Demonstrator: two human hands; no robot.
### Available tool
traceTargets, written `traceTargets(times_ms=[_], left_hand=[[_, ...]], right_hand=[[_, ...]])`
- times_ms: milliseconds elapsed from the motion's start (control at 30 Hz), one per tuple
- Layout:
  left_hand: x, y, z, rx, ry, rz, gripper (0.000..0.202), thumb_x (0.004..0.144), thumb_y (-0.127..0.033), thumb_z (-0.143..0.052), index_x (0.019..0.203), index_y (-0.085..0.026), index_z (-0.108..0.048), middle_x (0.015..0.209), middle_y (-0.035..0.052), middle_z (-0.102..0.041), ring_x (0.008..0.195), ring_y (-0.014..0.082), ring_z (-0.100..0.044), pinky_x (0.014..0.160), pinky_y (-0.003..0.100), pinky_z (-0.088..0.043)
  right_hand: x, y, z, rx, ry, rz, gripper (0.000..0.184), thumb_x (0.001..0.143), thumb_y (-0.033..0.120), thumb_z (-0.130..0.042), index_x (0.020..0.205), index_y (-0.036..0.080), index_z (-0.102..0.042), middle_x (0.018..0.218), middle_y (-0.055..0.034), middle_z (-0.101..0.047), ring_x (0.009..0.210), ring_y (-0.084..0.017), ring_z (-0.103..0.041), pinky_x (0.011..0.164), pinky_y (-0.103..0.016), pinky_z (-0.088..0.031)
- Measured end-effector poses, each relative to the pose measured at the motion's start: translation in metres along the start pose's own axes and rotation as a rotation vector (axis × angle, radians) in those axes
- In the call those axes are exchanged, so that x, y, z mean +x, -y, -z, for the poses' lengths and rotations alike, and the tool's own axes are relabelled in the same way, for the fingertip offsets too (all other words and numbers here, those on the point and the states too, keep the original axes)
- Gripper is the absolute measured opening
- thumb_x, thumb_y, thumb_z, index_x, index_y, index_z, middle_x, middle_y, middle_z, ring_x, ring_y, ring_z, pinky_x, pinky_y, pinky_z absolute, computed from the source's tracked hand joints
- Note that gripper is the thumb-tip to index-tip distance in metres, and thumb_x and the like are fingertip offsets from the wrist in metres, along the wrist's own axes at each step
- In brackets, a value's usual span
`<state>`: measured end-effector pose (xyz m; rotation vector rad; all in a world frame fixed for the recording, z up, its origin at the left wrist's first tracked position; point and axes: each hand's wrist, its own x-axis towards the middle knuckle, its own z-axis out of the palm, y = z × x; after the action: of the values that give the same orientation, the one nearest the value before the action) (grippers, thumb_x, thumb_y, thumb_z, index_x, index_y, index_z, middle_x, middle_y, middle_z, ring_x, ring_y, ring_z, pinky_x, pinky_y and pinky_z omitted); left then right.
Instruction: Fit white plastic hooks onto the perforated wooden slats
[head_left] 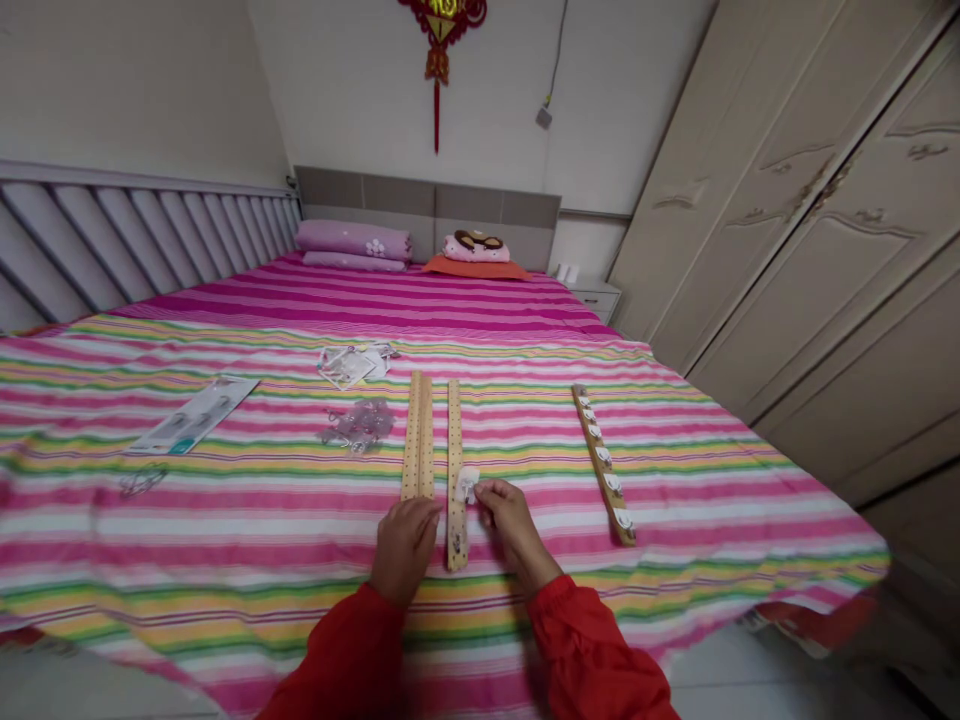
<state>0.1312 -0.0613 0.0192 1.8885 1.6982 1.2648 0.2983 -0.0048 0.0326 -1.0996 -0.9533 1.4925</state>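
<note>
My right hand [511,515] pinches a small clear adhesive hook [467,484] by its edge. The hook is at the right edge of a single perforated wooden strip [454,430], over its lower half; I cannot tell whether it is stuck down. Curled over the near end of two side-by-side wooden strips [418,430], my left hand [407,540] has its fingers drawn together; what they hold, if anything, is hidden. Farther right lies another wooden strip [606,470] with several white hooks [603,456] in a row.
Left of the strips lies a pile of clear hooks [360,425], with packets [356,364] behind it. A hook card [196,415] and a tangle of thin loops [143,480] lie farther left. The striped sheet [300,560] covers the bed; wardrobes [825,230] stand right.
</note>
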Motion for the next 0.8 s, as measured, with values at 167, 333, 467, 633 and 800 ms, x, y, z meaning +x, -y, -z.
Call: traceTargets(times_ms=[167,333,467,633,800], left_hand=[[-0.001,0.005,-0.008,0.163,0.014,-0.054,0.030,0.086,-0.028,-0.043,0.097,-0.025,-0.071,0.099,0.0066,-0.072,0.097,0.0237,-0.060,0.089,0.042,-0.043],[0.000,0.009,-0.011,0.227,0.011,-0.050,0.033,0.085,-0.022,-0.044,0.103,-0.029,-0.071,0.105,0.0055,-0.070,0.103,0.0243,-0.058,0.092,0.043,-0.040],[0.002,0.010,-0.013,0.289,0.013,-0.050,0.037,0.083,-0.018,-0.046,0.107,-0.031,-0.070,0.110,0.0049,-0.069,0.110,0.0259,-0.055,0.093,0.043,-0.037],[0.009,0.008,-0.013,0.364,0.041,-0.052,0.039,0.081,-0.015,-0.049,0.109,-0.034,-0.069,0.114,0.0046,-0.069,0.111,0.0276,-0.054,0.094,0.047,-0.032],[0.023,0.000,-0.010,0.415,0.081,-0.035,0.038,0.085,-0.018,-0.048,0.112,-0.038,-0.067,0.116,0.0039,-0.068,0.112,0.0279,-0.053,0.097,0.051,-0.027]], right_hand=[[0.008,-0.010,-0.004,-0.067,-0.002,-0.039,0.022,0.056,0.036,-0.072,0.054,0.018,-0.058,0.036,0.0092,-0.041,0.035,-0.007,-0.028,0.039,-0.023,-0.019],[0.014,-0.015,-0.006,-0.097,-0.031,0.000,0.016,0.055,0.030,-0.069,0.051,0.017,-0.060,0.043,0.0056,-0.050,0.042,-0.009,-0.037,0.044,-0.024,-0.027],[0.017,-0.018,-0.009,-0.096,-0.039,0.020,0.016,0.054,0.028,-0.069,0.048,0.017,-0.058,0.045,0.0044,-0.053,0.046,-0.010,-0.042,0.050,-0.024,-0.032],[0.020,-0.020,-0.010,-0.099,-0.036,0.033,0.016,0.055,0.027,-0.066,0.046,0.017,-0.057,0.044,0.0044,-0.052,0.047,-0.010,-0.042,0.051,-0.025,-0.032],[0.023,-0.022,-0.010,-0.129,-0.027,0.033,0.016,0.056,0.027,-0.064,0.046,0.018,-0.055,0.044,0.0047,-0.050,0.047,-0.010,-0.040,0.050,-0.025,-0.031]])
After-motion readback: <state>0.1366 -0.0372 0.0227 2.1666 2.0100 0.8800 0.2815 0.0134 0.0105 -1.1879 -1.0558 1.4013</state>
